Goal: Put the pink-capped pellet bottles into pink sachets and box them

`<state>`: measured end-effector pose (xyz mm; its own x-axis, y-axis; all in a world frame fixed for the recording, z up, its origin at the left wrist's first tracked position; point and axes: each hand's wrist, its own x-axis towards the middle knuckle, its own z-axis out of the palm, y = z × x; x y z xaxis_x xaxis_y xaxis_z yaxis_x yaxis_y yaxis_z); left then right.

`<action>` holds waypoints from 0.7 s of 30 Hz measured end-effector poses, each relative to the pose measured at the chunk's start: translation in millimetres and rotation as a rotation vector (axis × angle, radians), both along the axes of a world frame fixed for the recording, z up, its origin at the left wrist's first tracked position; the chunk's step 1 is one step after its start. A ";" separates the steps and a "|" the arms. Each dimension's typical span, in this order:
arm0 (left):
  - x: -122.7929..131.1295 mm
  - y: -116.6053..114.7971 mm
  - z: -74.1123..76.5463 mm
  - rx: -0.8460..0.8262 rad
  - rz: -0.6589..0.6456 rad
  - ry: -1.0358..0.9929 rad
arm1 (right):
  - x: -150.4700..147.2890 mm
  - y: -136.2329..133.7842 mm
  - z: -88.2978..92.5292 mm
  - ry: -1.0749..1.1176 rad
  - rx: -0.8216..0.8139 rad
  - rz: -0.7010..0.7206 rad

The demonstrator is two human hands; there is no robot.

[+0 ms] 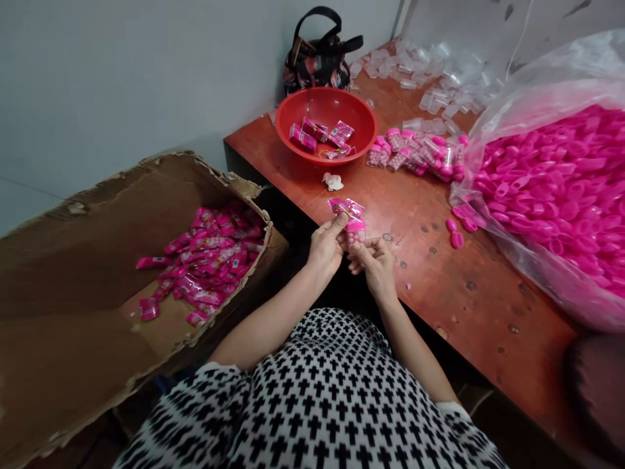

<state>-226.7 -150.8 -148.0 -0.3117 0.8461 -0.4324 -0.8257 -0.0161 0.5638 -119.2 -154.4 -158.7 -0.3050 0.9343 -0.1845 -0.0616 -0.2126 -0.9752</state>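
My left hand [324, 250] pinches a small pink printed wrapper [352, 207] over the table's near edge. In my right hand [379, 268], fingers and thumb close on the lower part of a small clear jar of pink candy balls [356, 234]. The jar's pink top lies against the wrapper; whether it is inside I cannot tell. Just beyond my hands, a crumpled white tissue [333, 181] rests on the table [434, 280]. A red bowl [326, 156] behind it holds several pink packets [303, 137].
To my left, a torn cardboard box [73, 280] contains a heap of pink packets [209, 260]. Filled jars [420, 153] lie beside a clear bag [517, 260] of pink plastic pieces [561, 195]. Clear tubs [439, 78] and a dark handbag [317, 65] are at the back.
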 end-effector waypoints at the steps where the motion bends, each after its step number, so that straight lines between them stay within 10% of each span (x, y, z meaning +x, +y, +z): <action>1: -0.9 0.0 0.6 0.017 -0.009 0.034 | 0.0 0.3 -0.2 -0.010 0.016 -0.019; 14: -10.4 0.8 -2.1 0.096 -0.230 0.267 | -3.2 2.2 -5.8 -0.028 0.160 -0.057; 21: -10.4 -1.9 0.1 0.030 -0.282 0.274 | -4.9 8.4 -9.7 0.172 -0.016 -0.004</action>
